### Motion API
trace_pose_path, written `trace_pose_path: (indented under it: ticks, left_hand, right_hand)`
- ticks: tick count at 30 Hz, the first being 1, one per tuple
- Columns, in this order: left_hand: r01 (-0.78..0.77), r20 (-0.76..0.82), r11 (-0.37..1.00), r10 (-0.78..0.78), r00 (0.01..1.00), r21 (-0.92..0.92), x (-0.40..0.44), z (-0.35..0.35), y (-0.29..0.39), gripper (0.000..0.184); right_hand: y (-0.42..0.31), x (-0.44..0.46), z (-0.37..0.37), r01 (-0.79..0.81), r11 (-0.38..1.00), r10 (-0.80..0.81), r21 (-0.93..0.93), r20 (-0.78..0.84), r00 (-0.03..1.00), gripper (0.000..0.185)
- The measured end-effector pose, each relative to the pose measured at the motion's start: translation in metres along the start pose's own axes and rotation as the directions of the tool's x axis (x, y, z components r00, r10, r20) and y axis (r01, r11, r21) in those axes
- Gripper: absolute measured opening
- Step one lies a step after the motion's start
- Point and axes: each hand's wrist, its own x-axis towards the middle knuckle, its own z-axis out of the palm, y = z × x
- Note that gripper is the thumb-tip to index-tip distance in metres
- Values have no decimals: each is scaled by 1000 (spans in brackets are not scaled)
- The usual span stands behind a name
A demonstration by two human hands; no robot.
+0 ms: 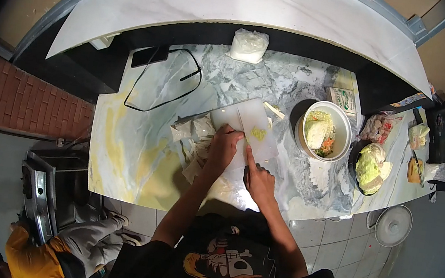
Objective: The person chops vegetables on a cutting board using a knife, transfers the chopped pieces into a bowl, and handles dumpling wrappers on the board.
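A white cutting board [266,145] lies on the marble counter in the middle. My right hand [259,182] is closed round a knife [242,123], its index finger stretched along it and the blade pointing away over the board. Just left of the blade, my left hand [223,149] presses down with bent fingers; what it holds is hidden beneath them. Chopped pale green pieces [258,133] lie on the board, right of the blade. Crumpled pale wrappers [202,127] sit beside the board's left edge.
A white tub [345,127] of shredded vegetables stands to the right, near a cut cabbage [370,170]. A bag of white powder [249,46] is at the back. Left lie a black strap [135,87] and phone [150,56]. A person [58,252] is at lower left.
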Motion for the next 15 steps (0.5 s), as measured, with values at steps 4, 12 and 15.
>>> trace_pose_path:
  ticks: [4, 12, 15]
  left_hand:
    - [-11, -11, 1000, 11, 1000, -1, 0, 2, -1, 12]
    - [-45, -20, 998, 44, 999, -43, 0, 4, -7, 12]
    - [-43, -26, 998, 42, 999, -48, -1, 6, -8, 12]
  right_hand:
    - [1, 4, 1, 3, 1000, -3, -13, -3, 1000, 76]
    - [-1, 22, -4, -20, 998, 18, 53, 49, 999, 77]
    - [-4, 20, -9, -50, 996, 45, 69, 73, 996, 76]
